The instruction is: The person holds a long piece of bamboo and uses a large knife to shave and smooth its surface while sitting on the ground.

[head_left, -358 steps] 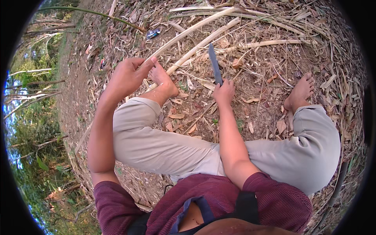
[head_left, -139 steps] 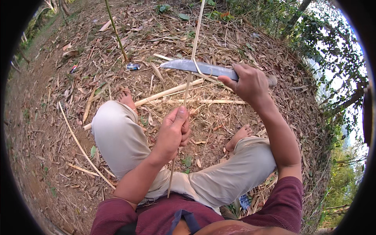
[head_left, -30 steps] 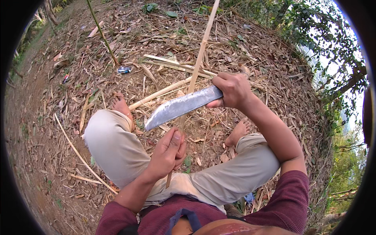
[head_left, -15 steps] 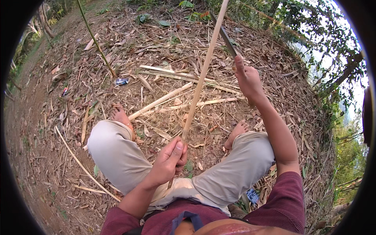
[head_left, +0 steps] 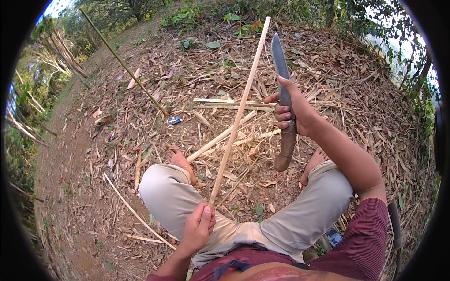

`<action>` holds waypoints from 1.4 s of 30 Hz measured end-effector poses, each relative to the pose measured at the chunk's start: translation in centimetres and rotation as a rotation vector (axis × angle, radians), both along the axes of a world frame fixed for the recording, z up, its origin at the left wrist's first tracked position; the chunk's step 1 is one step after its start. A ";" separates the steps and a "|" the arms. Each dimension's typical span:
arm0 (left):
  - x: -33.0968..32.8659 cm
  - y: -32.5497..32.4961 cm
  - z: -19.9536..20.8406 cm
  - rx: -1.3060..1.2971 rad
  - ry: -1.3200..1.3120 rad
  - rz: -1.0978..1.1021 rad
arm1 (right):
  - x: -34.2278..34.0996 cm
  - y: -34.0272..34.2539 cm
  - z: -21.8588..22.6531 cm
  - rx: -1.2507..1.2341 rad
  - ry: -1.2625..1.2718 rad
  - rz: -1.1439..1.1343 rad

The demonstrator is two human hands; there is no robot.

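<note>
Between thumb and bent fingers, my left hand pinches the lower end of a long, pale bamboo strip above my lap. The strip slants up and away to the right, its far tip in view. My right hand is closed around a machete with a dark blade and a long wooden handle. Its blade points up, with my thumb laid along the base, while the handle's curved butt hangs below my fist. Blade and strip appear apart, with a gap between them.
Several split bamboo pieces lie on leaf-littered ground between and beyond my bare feet. A thin green pole stands slanted at the left, near a small blue wrapper. A curved strip rests left of my knee. Bushes border the slope.
The machete has turned from nearly edge-on to showing its flat side and whole handle, nearer to me. My left hand still grips the strip, whose far tip has come into view. The camera's view has shifted.
</note>
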State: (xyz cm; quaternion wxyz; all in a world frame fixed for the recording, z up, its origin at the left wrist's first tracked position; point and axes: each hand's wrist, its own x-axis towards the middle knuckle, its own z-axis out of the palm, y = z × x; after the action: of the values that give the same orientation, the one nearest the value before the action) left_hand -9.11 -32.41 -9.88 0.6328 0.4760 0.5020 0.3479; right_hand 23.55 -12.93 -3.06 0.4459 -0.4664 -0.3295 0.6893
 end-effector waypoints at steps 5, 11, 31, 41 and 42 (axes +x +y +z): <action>-0.2 -3.4 -3.2 0.062 0.083 0.013 | -0.7 -0.5 -0.2 0.073 0.093 0.008; -1.1 -4.8 -2.4 0.164 0.400 -0.149 | -0.9 -1.1 0.5 0.123 0.106 -0.058; 6.4 11.7 7.8 0.120 -0.373 0.006 | -1.9 -2.2 -0.8 1.084 -0.440 -0.214; 3.6 15.5 4.6 0.250 -0.285 0.321 | -7.4 -11.8 0.2 1.399 -0.922 0.632; 2.9 15.6 4.6 0.243 -0.284 0.359 | -7.7 -12.2 0.3 1.435 -0.909 0.696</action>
State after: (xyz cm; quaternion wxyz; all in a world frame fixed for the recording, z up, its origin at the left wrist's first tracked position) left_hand -6.20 -16.82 -5.25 0.5632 0.3983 0.4389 0.5758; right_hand 15.81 -25.09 -2.77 0.2232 -0.1784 -0.9440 0.1652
